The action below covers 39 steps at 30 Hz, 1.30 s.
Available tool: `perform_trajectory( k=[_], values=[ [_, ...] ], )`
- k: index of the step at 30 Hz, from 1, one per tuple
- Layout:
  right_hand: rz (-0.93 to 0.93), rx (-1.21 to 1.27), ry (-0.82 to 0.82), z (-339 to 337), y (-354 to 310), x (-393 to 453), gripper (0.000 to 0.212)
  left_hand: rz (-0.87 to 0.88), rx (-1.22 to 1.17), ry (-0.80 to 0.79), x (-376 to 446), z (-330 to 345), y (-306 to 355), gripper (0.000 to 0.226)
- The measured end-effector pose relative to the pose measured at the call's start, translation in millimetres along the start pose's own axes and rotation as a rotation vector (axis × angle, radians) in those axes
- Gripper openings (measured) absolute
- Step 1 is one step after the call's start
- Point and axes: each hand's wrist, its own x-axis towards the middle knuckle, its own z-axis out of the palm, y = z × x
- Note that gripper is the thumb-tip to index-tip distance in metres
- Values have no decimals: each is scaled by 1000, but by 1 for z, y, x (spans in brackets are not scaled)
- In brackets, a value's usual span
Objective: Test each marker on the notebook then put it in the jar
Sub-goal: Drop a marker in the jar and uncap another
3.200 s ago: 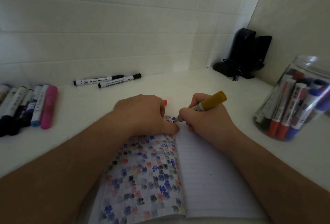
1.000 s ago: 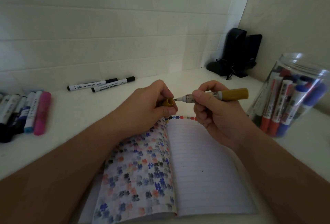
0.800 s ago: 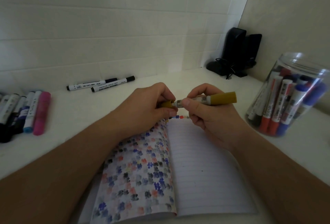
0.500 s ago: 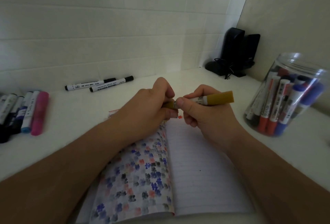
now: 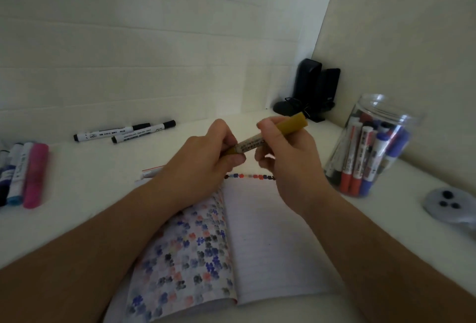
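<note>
Now that the cap is back on, where a second ago the tip was bare, the left hand (image 5: 206,163) pinches the mustard marker (image 5: 268,137) at its capped end; the right hand's (image 5: 286,157) fingers curl round its barrel, tilted above the notebook (image 5: 270,240), left of the jar (image 5: 371,147).

Two bare forearms reach into the head view from the lower corners, each ending in a bare hand: the left hand (image 5: 198,165) and the right hand (image 5: 288,160). No sleeve shows on either arm up to the picture's edge. The visible fingers (image 5: 268,129) have short, unpainted nails.
</note>
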Motion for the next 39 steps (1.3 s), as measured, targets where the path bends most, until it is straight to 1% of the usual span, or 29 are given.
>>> perform_trajectory(
  k=[1,2,3,5,6,8,9,11,13,14,16,18,21,30,32,35,37,39],
  values=[
    [-27,-36,23,-1,-7,0,9,3,-20,-24,-1,1,0,26],
    [-80,-135,19,-3,-14,-1,4,11,-27,-63,-2,2,0,31],
    [-140,-253,5,-6,-23,-2,7,28,-22,-105,-4,3,0,40],
    [-277,-441,19,-17,-49,-3,34,60,-4,-139,-6,3,-1,60],
    [-353,-500,55,-25,-66,-3,46,68,6,-128,-7,3,-3,65],
    [-487,-619,146,-49,-105,2,60,63,20,-99,-8,4,-7,65],
    [-529,-691,196,-63,-124,6,62,55,19,-93,-9,4,-9,63],
    [-567,-858,282,-90,-152,18,57,41,13,-99,-10,6,-12,58],
    [-529,-978,325,-114,-161,30,52,34,9,-108,-11,7,-13,54],
    [-474,-1006,327,-124,-159,36,51,30,8,-112,-10,7,-14,52],
    [-350,-1015,297,-139,-150,41,49,20,7,-115,-10,7,-14,48],
    [-298,-1052,244,-148,-136,44,49,11,15,-118,-10,6,-15,47],
    [-288,-1110,182,-154,-119,46,46,6,26,-114,-11,7,-16,46],
    [-289,-1229,156,-158,-116,57,43,1,47,-117,-10,9,-20,40],
    [-319,-1207,179,-158,-117,57,43,-2,47,-119,-9,9,-21,39],
    [-283,-1024,270,-157,-115,58,45,-4,41,-128,-9,9,-21,38],
    [-217,-988,257,-157,-112,59,46,-7,40,-132,-10,9,-21,38],
    [-206,-1011,230,-158,-110,57,47,-10,37,-128,-10,9,-21,37]
  ],
)
